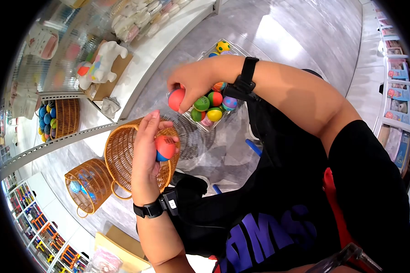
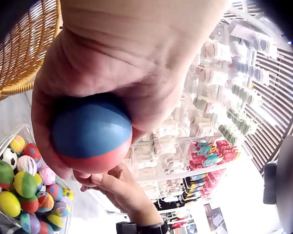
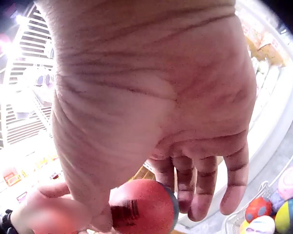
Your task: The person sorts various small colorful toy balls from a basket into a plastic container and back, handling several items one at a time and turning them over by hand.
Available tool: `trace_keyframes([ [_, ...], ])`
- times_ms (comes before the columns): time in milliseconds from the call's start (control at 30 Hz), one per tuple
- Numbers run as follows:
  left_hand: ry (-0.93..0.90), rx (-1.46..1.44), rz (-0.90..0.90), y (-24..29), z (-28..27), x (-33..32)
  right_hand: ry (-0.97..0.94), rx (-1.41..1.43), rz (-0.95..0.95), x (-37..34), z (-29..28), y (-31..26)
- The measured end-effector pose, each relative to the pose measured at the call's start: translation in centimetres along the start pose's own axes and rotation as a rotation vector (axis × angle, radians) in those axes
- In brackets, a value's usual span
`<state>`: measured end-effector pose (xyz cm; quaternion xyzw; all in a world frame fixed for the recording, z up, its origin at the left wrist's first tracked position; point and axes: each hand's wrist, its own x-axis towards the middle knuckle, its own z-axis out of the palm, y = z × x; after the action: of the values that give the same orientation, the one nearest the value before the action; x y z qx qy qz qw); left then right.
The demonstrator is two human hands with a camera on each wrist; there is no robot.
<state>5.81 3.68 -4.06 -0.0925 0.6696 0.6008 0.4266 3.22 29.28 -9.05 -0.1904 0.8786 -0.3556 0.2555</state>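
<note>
My left hand (image 1: 146, 152) holds a red-and-blue ball (image 1: 166, 146) over the mouth of a large wicker basket (image 1: 117, 152). In the left wrist view the fingers curl round this ball's blue side (image 2: 90, 131). My right hand (image 1: 193, 82) grips another ball, red with a dark printed mark (image 3: 144, 207), between thumb and fingers. This second ball shows near the left edge of a wire basket (image 1: 234, 48), which is filled with several multicoloured balls, among them a yellow-and-green ball (image 1: 215, 113).
A smaller wicker basket (image 1: 103, 175) with blue balls stands left of the large one. Another wicker basket (image 1: 68, 119) of balls sits by the shelf, below a white plush toy (image 1: 105, 61). Display shelves (image 1: 387, 91) line the right side. My legs and shoes lie close below the baskets.
</note>
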Motion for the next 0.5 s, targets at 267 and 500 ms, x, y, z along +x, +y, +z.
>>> trace_keyframes([
  [267, 0.083, -0.091, 0.066, -0.3, -0.9, -0.1, 0.009, 0.336, -0.197, 0.9, 3.5, -2.4],
  [500, 0.128, -0.207, 0.136, -1.1, -3.6, -0.6, -0.097, -0.456, 0.109, 1.3, 10.4, 2.6],
])
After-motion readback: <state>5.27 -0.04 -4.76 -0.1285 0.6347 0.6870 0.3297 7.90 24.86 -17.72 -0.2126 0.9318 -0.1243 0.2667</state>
